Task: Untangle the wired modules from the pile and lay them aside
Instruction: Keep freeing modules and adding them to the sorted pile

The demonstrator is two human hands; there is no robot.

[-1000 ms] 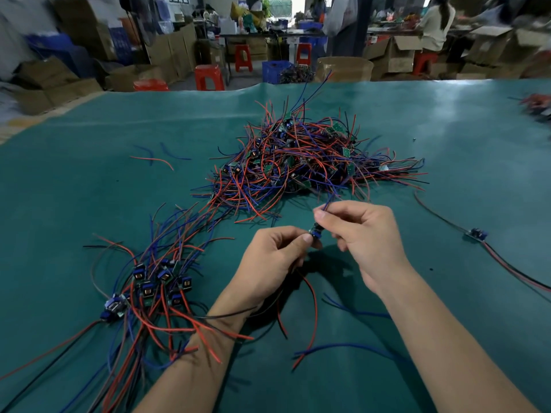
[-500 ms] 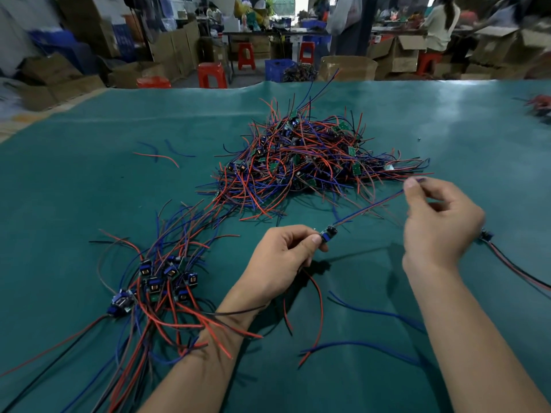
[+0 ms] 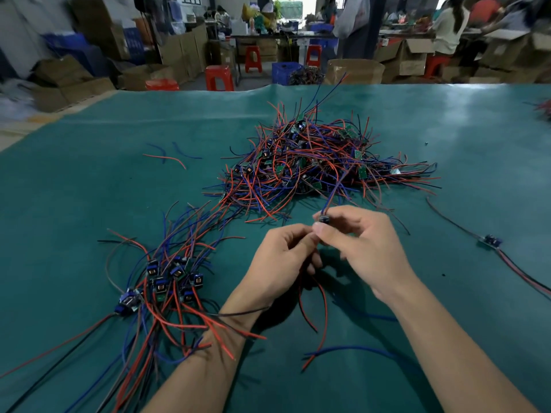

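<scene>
Small module [image 3: 323,219] held up over the table, just in front of the pile [image 3: 322,162], btw both hands. Right hand [image 3: 362,248] pinches it w/ thumb & fingers; left hand [image 3: 283,257] has fingers curled, thumb tip at the module's lower end, gripping its red wires [image 3: 323,296]. Module's long axis roughly upright: blue wires leave the top, run up & away into the pile; red ones hang down toward the person, ends lying on the table. Sorted bunch [image 3: 167,281] lies to the left, modules clustered, wires running roughly near-to-far. One more wired module [image 3: 492,241] alone at right. Surface: green mat [image 3: 89,180], slightly shiny. Room behind: cardboard boxes [image 3: 353,71], red stools [image 3: 219,77], blue crate [image 3: 286,71], people at benches, blurry.
</scene>
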